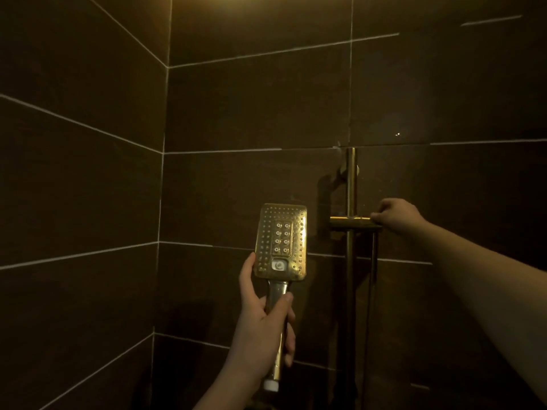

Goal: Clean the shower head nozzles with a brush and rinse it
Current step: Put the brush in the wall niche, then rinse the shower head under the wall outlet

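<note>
Shower head off its mount, nozzle face toward you, centre of scene.

You're gripping its handle with left hand, fingers wrapped round; right hand is pinching the rail bracket at far right. Judging rigid, light, slick metal: keep hold on the handle.
</note>
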`<action>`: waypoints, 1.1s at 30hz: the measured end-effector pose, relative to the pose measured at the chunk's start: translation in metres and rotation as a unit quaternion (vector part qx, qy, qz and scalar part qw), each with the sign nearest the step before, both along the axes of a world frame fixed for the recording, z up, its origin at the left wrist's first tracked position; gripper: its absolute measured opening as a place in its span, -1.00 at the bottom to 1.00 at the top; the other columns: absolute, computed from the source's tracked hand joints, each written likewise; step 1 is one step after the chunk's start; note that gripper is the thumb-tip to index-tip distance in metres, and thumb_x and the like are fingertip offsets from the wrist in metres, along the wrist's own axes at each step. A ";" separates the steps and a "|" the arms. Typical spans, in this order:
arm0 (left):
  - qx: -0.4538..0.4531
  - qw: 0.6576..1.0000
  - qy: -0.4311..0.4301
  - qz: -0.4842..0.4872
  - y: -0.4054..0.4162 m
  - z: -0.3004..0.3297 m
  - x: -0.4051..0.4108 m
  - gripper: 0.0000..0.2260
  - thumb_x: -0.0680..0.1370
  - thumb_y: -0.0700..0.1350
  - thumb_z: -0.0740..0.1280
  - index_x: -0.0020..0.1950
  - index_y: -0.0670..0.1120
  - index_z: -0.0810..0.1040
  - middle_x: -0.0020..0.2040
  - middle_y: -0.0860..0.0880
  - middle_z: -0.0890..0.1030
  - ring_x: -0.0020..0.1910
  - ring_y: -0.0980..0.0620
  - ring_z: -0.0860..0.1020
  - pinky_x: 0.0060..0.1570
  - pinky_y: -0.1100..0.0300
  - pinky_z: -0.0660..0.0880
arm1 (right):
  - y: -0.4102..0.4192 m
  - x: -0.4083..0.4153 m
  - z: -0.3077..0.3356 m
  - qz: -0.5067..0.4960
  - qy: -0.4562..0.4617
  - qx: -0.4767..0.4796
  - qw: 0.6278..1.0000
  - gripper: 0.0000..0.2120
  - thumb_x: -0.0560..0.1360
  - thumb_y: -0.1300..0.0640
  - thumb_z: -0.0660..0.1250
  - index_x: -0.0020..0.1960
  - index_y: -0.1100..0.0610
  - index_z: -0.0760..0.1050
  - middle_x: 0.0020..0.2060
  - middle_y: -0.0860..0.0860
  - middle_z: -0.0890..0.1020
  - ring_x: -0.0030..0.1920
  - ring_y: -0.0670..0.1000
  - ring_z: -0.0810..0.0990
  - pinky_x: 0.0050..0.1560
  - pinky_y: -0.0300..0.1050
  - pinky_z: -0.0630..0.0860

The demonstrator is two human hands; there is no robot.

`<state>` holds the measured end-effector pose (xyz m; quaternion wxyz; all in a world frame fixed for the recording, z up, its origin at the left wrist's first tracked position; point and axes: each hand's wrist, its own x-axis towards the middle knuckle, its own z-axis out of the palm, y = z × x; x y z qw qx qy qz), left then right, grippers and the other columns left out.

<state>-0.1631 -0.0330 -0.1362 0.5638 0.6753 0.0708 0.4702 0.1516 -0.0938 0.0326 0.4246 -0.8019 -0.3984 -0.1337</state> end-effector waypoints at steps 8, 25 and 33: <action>-0.005 1.000 -0.008 -0.014 0.010 0.006 0.012 -0.23 0.62 -0.17 0.35 0.27 0.71 0.08 -0.14 -0.22 0.61 -0.50 -0.12 0.51 -0.55 0.13 0.47 | 0.008 0.001 0.002 -0.014 -0.018 0.014 1.000 -0.87 0.57 0.18 0.32 -0.16 0.09 0.49 -0.13 0.08 0.58 -0.10 0.04 0.57 -0.18 -0.09 0.49; -0.024 1.000 -0.007 -0.017 0.017 0.001 0.038 -0.23 0.62 -0.18 0.35 0.27 0.69 0.08 -0.14 -0.24 0.61 -0.51 -0.11 0.50 -0.56 0.13 0.46 | -0.019 -0.014 0.032 0.019 0.098 0.242 0.965 -0.70 0.61 -0.11 0.22 0.06 0.14 0.49 -0.07 0.06 0.61 -0.10 0.00 0.59 -0.08 -0.04 0.55; -0.143 0.990 0.001 0.006 0.033 -0.079 0.014 -0.17 0.55 -0.35 0.37 0.32 0.58 0.17 -0.25 -0.35 0.61 -0.54 -0.19 0.50 -0.55 0.08 0.49 | 0.003 -0.092 -0.121 0.167 0.077 -0.083 0.979 -0.72 0.62 -0.08 0.20 0.14 0.10 0.49 -0.07 -0.06 0.56 -0.05 -0.10 0.54 0.03 -0.13 0.47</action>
